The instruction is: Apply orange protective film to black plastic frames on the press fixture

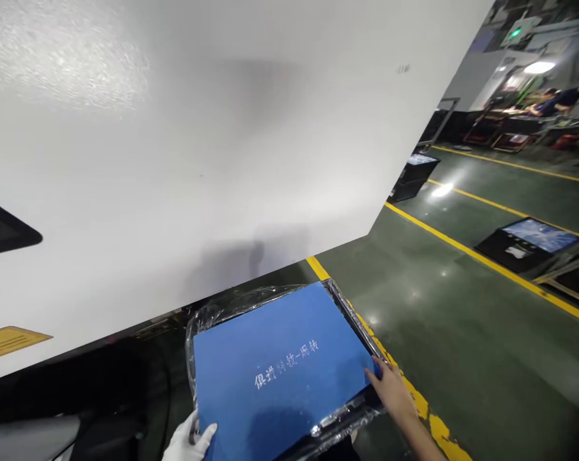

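A flat blue board with white handwritten characters lies over a black container lined with clear plastic film. My left hand, in a white glove, grips the board's left edge near its lower corner, thumb on top. At the right corner of the board, my bare right hand holds the edge between thumb and fingers.
A large white machine panel overhangs the board's far side. Yellow lines cross the green floor on the right. Black crates stand beyond, another bin sits at right, and people are in the distance.
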Tool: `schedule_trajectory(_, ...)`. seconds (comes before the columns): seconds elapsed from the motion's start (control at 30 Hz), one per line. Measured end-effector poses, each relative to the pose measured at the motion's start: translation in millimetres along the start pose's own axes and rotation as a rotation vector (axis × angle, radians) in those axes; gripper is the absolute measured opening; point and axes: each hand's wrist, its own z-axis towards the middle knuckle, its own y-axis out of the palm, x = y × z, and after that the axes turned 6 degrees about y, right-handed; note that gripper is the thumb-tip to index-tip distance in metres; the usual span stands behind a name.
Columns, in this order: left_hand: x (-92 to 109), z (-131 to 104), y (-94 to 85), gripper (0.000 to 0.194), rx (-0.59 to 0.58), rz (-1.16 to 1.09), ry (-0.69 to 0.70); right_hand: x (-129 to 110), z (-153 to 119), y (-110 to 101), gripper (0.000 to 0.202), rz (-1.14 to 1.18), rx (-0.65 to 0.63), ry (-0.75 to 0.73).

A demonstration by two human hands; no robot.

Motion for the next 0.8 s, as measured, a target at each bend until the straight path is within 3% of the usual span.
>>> schedule_trajectory(0.1,8,2,2.9,0.089,0.048,0.168,0.107,6,-16,-3,0.077,-0.135,0.023,-0.008)
schedule_trajectory(0.23,5,6,6.8,0.064,-0.045,0.450,0.263,19,-39,-10,0.077,-0.172,0.034,-0.012)
schedule_trajectory(0.3,3,9,11.9,0.056,0.047,0.622,0.392,24,-50,-9,0.081,-0.134,0.027,-0.027)
schedule_trajectory(0.37,7,10,22.2,0.053,0.222,0.746,0.612,25,-59,-4,0.082,-0.084,0.026,-0.036)
schedule_trajectory(0.43,14,12,38.9,0.051,0.318,0.819,0.923,23,-65,4,0.078,-0.024,0.034,-0.029)
schedule_trajectory(0.5,23,15,60.2,0.054,0.282,0.886,1.207,21,-65,10,0.073,0.061,0.056,-0.018)
schedule_trajectory(0.57,30,20,81.8,0.059,0.227,0.936,1.389,23,-60,12,0.073,0.184,0.104,0.007)
schedule_trajectory(0.7,34,27,104.5,0.058,0.209,0.949,1.465,47,-48,11,0.076,0.493,0.278,0.242)
schedule_trajectory(0.8,30,21,89.0,0.054,0.228,0.868,1.370,70,-51,29,0.068,0.712,0.287,0.557)
